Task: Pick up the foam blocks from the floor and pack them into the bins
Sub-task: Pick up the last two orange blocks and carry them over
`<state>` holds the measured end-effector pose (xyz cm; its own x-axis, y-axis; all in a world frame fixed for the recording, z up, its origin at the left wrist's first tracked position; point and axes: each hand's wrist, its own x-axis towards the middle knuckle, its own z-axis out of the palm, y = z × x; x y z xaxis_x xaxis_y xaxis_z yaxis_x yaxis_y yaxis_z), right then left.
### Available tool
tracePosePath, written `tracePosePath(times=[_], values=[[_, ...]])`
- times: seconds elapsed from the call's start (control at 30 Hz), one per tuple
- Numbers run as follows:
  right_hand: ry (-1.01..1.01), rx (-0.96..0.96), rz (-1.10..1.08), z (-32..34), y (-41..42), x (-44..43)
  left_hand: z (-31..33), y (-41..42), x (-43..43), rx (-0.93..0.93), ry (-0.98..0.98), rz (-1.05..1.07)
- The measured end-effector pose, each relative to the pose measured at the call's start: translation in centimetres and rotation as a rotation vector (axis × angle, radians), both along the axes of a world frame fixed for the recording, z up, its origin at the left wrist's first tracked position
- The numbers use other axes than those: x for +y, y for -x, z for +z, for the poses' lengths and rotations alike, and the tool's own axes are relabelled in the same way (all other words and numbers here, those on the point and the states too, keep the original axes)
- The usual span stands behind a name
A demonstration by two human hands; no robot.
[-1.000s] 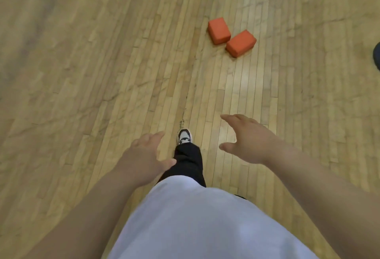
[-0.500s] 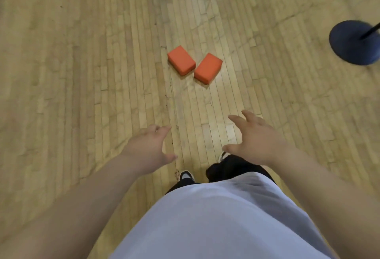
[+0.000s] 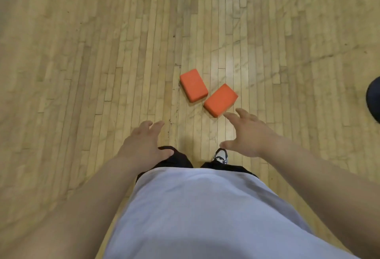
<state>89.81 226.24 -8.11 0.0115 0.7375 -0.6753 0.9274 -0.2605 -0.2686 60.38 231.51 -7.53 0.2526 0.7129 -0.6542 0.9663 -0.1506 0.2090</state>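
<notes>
Two orange foam blocks lie flat on the wooden floor, corners almost touching. The left block (image 3: 193, 85) sits a little farther away; the right block (image 3: 221, 100) is angled the other way. My right hand (image 3: 247, 133) is stretched out open, its fingertips just short of the right block's near corner and not touching it. My left hand (image 3: 144, 144) hovers open lower left of the blocks, well apart from them. Both hands hold nothing. No bin is in view.
A dark blue round base (image 3: 374, 99) is cut off by the right edge. My white shirt (image 3: 205, 213), black trousers and one shoe (image 3: 221, 155) fill the bottom centre. Bare plank floor (image 3: 102, 53) spreads all around.
The blocks have come closer and lower in view as I walked toward them. My right hand has reached forward to near the right block. The blue base has slid to the right edge.
</notes>
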Motion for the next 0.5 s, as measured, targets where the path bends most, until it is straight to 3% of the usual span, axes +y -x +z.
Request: tracePosePath(times=[0.27, 0.5], values=[[0.101, 0.031, -0.028, -4.7, -4.9, 16.2, -3.4, -5.4, 16.7, 0.022, 0.104, -0.002], [0.174, 0.089, -0.286, -15.3, -7.3, 29.3, -16.1, -9.5, 36.4, 0.038, 0.196, -0.143]])
